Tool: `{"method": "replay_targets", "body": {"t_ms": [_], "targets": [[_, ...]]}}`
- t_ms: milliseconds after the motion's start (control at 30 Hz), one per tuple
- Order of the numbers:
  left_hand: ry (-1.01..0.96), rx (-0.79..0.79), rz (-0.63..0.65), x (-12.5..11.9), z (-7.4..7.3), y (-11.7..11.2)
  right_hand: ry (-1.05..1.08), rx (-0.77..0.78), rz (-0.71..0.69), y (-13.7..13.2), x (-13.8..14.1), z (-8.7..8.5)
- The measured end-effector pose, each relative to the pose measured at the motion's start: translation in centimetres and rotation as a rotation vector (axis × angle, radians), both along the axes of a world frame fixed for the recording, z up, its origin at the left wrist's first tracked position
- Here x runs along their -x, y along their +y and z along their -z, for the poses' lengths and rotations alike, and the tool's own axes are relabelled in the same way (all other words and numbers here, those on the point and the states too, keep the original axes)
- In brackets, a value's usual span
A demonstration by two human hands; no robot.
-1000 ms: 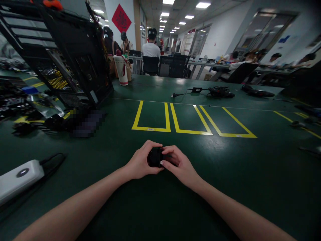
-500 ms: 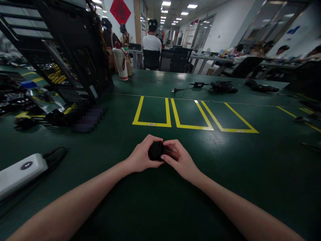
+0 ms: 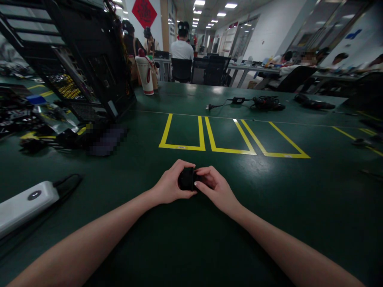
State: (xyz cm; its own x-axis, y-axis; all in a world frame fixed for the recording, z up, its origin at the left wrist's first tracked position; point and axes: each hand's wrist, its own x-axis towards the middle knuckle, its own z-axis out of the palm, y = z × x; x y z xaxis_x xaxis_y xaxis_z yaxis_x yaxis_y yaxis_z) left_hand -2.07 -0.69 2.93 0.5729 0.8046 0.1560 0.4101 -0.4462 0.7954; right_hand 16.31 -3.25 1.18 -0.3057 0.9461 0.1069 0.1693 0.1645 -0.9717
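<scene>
A small black rounded object (image 3: 187,179), its exact kind unclear, is held between my two hands just above or on the dark green tabletop (image 3: 191,243). My left hand (image 3: 172,183) curls round its left side, thumb below and fingers above. From the right, my right hand (image 3: 217,189) pinches its right end with thumb and fingertips. Part of the object is hidden behind the fingers. Beyond the hands lie three yellow tape outlines (image 3: 182,147) on the table.
At the far left stands a black computer case (image 3: 86,52), with a plastic bottle (image 3: 49,115) beside it. A white power strip-like device (image 3: 28,207) lies at left. Behind the outlines are a paper cup (image 3: 145,75) and a power adapter with coiled cable (image 3: 266,103). People sit farther back.
The view has shifted very slightly. Both hands keep nearly the same hold on the black object, with the right fingertips marginally changed.
</scene>
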Motion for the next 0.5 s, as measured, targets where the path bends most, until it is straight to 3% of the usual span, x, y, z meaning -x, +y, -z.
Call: {"method": "replay_targets", "body": {"t_ms": [167, 367, 500], "targets": [[-0.064, 0.042, -0.037, -0.1, 0.8, 0.3, -0.247, -0.092, 0.1, 0.1, -0.4, -0.4], [-0.067, 0.081, -0.052, 0.1, 1.0, 0.6, -0.398, -0.09, -0.154, 0.7, -1.6, -1.4], [-0.027, 0.052, -0.056, 0.1, 1.1, 0.8, -0.503, -0.155, -0.113, 1.4, -2.3, -1.1]]}}
